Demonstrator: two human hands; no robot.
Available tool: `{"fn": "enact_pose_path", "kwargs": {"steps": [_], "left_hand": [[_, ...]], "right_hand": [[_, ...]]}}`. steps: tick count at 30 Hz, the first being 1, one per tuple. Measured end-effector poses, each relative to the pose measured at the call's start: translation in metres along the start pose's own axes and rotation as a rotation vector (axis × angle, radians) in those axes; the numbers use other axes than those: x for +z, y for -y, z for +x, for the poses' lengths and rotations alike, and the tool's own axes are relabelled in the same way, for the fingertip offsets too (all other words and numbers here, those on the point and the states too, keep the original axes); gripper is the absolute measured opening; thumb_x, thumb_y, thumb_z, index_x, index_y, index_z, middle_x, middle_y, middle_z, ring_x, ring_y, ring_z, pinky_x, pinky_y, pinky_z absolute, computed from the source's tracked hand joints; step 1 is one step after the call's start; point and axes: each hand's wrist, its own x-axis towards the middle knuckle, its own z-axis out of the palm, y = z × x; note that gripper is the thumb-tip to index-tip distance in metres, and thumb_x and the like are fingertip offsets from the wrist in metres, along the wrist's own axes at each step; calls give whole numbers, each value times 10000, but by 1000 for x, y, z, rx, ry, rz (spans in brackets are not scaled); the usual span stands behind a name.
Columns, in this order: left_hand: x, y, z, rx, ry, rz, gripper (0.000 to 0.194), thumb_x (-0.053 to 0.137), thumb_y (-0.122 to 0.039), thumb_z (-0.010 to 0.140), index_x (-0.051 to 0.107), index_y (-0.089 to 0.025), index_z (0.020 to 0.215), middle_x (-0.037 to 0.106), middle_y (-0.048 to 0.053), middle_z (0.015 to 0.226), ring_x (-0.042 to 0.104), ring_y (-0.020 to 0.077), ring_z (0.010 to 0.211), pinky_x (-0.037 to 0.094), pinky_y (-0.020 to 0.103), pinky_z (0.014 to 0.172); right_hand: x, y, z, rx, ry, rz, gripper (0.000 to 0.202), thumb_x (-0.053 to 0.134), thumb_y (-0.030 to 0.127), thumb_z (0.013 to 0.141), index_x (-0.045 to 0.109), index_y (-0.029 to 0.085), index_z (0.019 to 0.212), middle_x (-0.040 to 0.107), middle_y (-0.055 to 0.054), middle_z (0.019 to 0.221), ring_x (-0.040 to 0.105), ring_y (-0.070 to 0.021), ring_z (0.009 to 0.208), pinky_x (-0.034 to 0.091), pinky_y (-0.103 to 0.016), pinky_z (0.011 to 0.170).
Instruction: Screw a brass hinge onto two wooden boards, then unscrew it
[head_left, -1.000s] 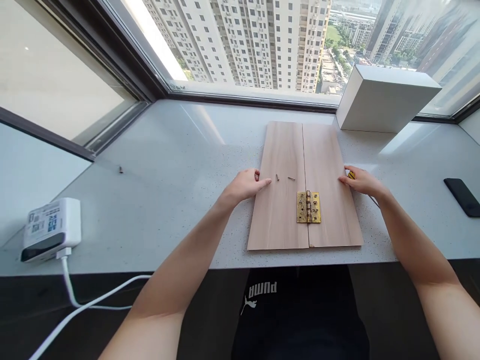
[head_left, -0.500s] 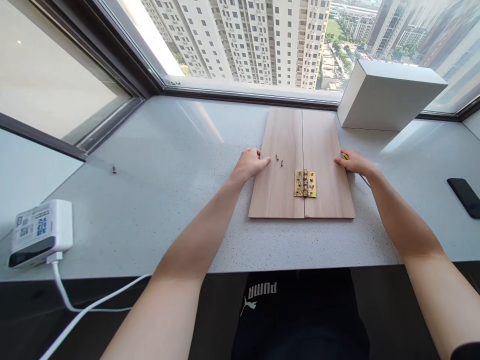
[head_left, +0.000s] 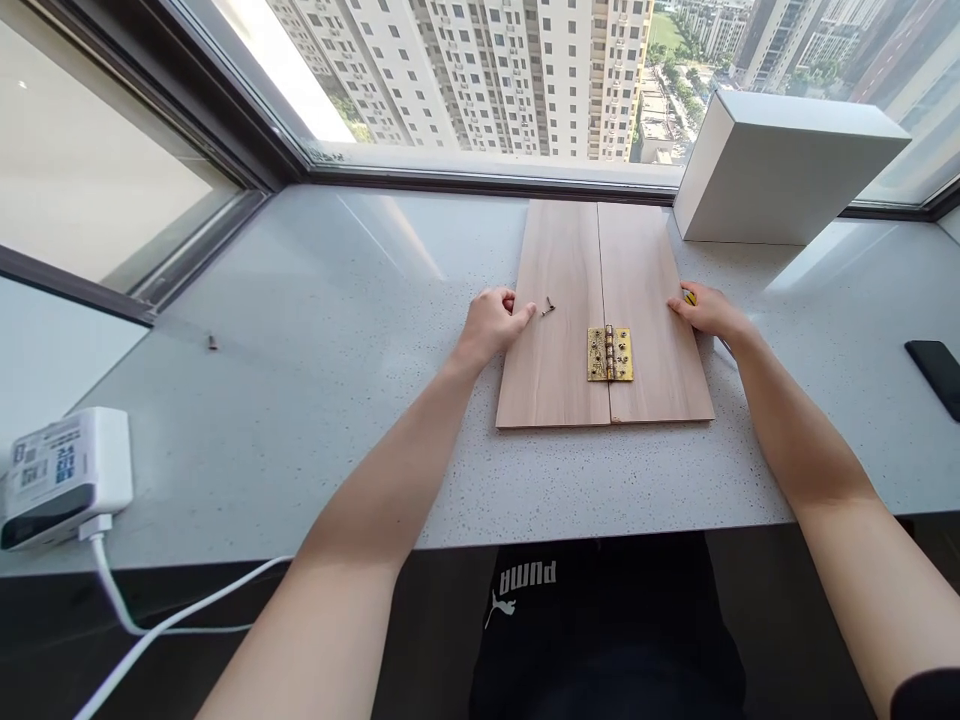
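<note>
Two pale wooden boards lie side by side on the counter, joined by a brass hinge (head_left: 610, 354) near their front end. My left hand (head_left: 491, 322) is closed on the outer edge of the left board (head_left: 555, 370), thumb on top. Two small screws (head_left: 548, 308) rest on that board, close to my thumb. On the other side, my right hand (head_left: 701, 308) grips the outer edge of the right board (head_left: 649, 280). It also holds a screwdriver (head_left: 690, 297), whose yellow-and-black handle shows between the fingers and whose thin shaft emerges below the wrist.
A white box (head_left: 787, 180) stands against the window at the back right. A black phone (head_left: 936, 375) lies far right. At the left are a white device (head_left: 71, 475) with a white cable (head_left: 112, 590) and a lone screw (head_left: 212, 342) on the counter (head_left: 337, 400).
The two screws have shifted on the left board and now lie against each other, where they were apart. Both hands keep their hold on the board edges. The view has shifted slightly.
</note>
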Motion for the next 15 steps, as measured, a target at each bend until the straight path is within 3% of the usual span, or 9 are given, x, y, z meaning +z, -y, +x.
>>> {"fn": "enact_pose_path", "kwargs": {"steps": [4, 8, 11, 13, 15], "left_hand": [[3, 1, -3, 4, -54, -32, 231, 758, -423, 1018, 779, -194, 1037, 825, 132, 1111, 760, 308, 1074, 614, 394, 1018], [3, -1, -6, -29, -105, -106, 273, 727, -428, 1048, 801, -177, 1124, 851, 149, 1173, 787, 300, 1119, 616, 387, 1112], [3, -1, -8, -35, -141, -129, 264, 671, -418, 1069, 794, -185, 1073, 865, 133, 1138, 791, 268, 1044, 621, 357, 1075], [3, -1, -8, -44, -163, -141, 270, 640, -417, 1077, 783, -193, 1025, 866, 122, 1089, 790, 260, 1004, 623, 347, 1031], [3, 0, -8, -61, -178, -155, 282, 620, -420, 1080, 770, -203, 982, 861, 112, 1029, 793, 263, 984, 624, 346, 990]], "right_hand": [[4, -4, 0, 21, -19, 4, 704, 676, 536, 1146, 628, 174, 1748, 681, -216, 1766, 642, -428, 1617, 538, -520, 1313], [-6, -7, 7, 47, -59, -5, 676, 728, 533, 1163, 625, 195, 1739, 678, -221, 1749, 681, -388, 1570, 557, -567, 1322], [-23, -2, 33, 39, -138, -38, 684, 736, 510, 1182, 556, 256, 1791, 712, -174, 1653, 733, -355, 1463, 601, -632, 1272], [-35, 4, 59, 3, -173, -69, 806, 650, 358, 1206, 339, 205, 1934, 768, -211, 1503, 703, -380, 1489, 564, -609, 1311], [-44, 9, 88, -35, -172, -96, 872, 644, 287, 1176, 277, 187, 1961, 772, -225, 1442, 686, -433, 1502, 524, -641, 1330]]}}
